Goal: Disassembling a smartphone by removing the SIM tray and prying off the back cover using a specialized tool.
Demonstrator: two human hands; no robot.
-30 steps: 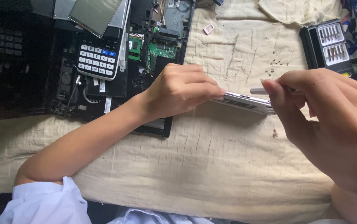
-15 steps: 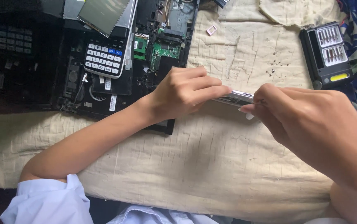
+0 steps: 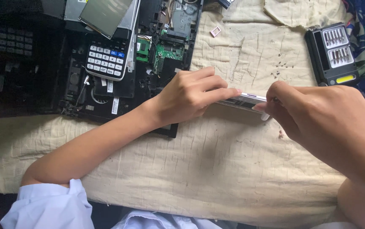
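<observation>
My left hand [image 3: 193,96] grips one end of a thin silvery flat device [image 3: 244,101], held edge-on just above the cloth. My right hand [image 3: 318,121] pinches the other end of the same device with thumb and fingertips, and covers most of it. Only a short strip of the device shows between the two hands. Whether my right hand also holds a small tool is hidden.
An opened black laptop base [image 3: 119,63] with a green circuit board [image 3: 165,53] lies at the upper left, a calculator [image 3: 106,57] resting on it. A black screwdriver-bit case [image 3: 333,53] sits at the upper right. Small screws [image 3: 280,68] and a tiny pink frame [image 3: 215,31] lie on the beige cloth [image 3: 216,169].
My right hand has moved left and closed onto the device's end, covering the thin metal tool seen earlier. The left hand has kept its grip.
</observation>
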